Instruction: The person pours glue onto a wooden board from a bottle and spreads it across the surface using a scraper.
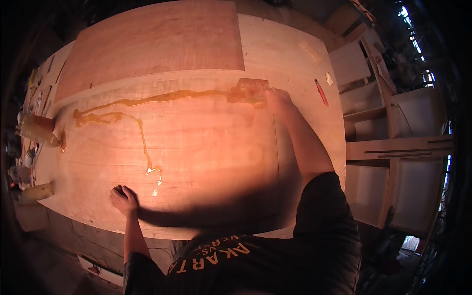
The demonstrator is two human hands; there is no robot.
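Note:
A wide plywood board lies in front of me. Across it runs a wet, amber trail of what looks like glue, which bends at the left and comes down toward me. My right hand, arm stretched out, grips a flat, roughly rectangular brownish spreader at the trail's right end. Some of the amber liquid is smeared around and under the spreader. My left hand rests on the board near its front edge, holding nothing, fingers slightly bent and apart.
A reddish plywood sheet lies behind the board. At the left edge stand an amber-stained container and a yellowish roll-like object. A red-handled tool lies at the right. Open wooden cabinet frames stand beyond the table.

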